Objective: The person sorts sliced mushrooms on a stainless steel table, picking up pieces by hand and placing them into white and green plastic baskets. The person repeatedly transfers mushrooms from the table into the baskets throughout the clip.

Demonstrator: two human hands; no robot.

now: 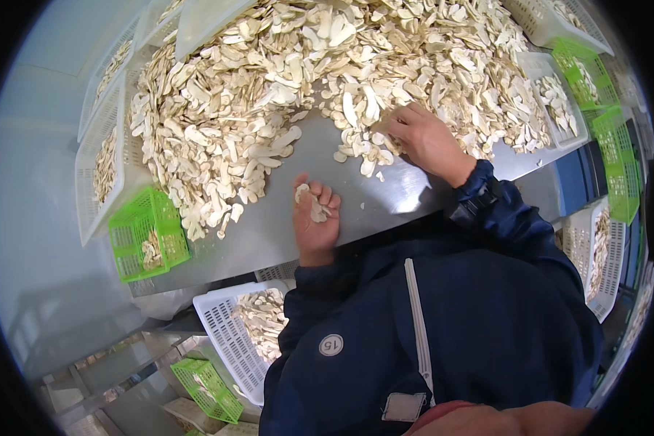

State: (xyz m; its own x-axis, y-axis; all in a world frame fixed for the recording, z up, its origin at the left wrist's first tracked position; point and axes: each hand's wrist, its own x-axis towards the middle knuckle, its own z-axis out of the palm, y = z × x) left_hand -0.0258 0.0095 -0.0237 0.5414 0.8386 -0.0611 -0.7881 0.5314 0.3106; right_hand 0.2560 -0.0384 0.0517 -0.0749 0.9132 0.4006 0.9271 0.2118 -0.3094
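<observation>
My left hand (317, 229), palm turned up near the steel table's front edge, holds a few pale dried mushroom slices (320, 211) in its curled fingers. My right hand (428, 139) reaches into the near edge of a large pile of dried mushroom slices (436, 71), its fingertips down among them. Whether a slice is pinched there is hidden by the hand. Before my right fingers lies a small cluster of slices (368, 147). Another broad part of the pile (212, 136) spreads to the left, with bare steel tabletop (267, 215) between it and my left hand.
White plastic crates (101, 174) and a green basket (150, 234) with slices line the left side. At right stand a white tray (558, 103) and green baskets (616, 158). A white crate (240, 327) of slices sits below the table's front edge, beside my left sleeve.
</observation>
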